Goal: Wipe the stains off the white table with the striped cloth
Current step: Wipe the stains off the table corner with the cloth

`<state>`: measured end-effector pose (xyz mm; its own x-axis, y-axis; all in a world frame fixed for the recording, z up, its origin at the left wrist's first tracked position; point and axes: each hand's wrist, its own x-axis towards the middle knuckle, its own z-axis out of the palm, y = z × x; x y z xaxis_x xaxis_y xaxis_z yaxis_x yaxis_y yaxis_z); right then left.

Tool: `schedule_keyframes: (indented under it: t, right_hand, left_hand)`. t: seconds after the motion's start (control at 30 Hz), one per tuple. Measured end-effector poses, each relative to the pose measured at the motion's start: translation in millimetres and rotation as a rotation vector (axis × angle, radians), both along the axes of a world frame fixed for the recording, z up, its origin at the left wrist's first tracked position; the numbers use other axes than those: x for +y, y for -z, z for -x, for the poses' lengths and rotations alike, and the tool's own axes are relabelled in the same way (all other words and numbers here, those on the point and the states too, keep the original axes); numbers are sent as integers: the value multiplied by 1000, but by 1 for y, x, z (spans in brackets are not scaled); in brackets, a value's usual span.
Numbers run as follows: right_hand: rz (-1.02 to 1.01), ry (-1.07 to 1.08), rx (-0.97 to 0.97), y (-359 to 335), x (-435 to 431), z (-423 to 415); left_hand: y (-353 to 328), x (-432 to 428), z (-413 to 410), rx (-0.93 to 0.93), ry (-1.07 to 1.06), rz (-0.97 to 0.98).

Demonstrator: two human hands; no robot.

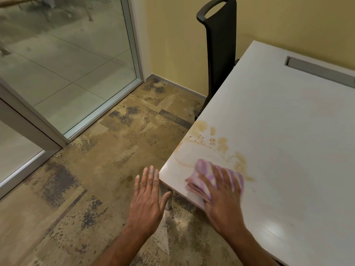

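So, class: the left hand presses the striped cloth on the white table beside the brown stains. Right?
No: the head view shows the right hand pressing the striped cloth on the white table beside the brown stains; the left hand holds nothing.

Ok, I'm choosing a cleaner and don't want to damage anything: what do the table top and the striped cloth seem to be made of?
The table top: likely white laminate or coated board, smooth and semi-glossy; it reflects a light glare. The striped cloth: soft woven fabric, probably cotton, matte, folded in limp layers under the right hand.
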<state>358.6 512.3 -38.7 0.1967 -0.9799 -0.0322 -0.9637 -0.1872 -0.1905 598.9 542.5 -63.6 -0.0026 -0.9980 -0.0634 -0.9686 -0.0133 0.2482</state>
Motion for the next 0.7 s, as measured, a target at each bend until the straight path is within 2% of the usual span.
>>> schedule_keyframes:
  t: [0.13,0.3,0.47,0.7]
  right_hand:
    - [84,249,88,-2,-4,39]
    - [-14,407,113,-6,-59,17]
    - [16,249,53,-4,-89,-34]
    - [-11,-53,6,-1,-71,-78]
  left_hand:
    - [-2,1,0,8,26,6]
    - [2,1,0,3,57,9]
    - [4,1,0,23,49,23]
    - [4,1,5,17,29,18]
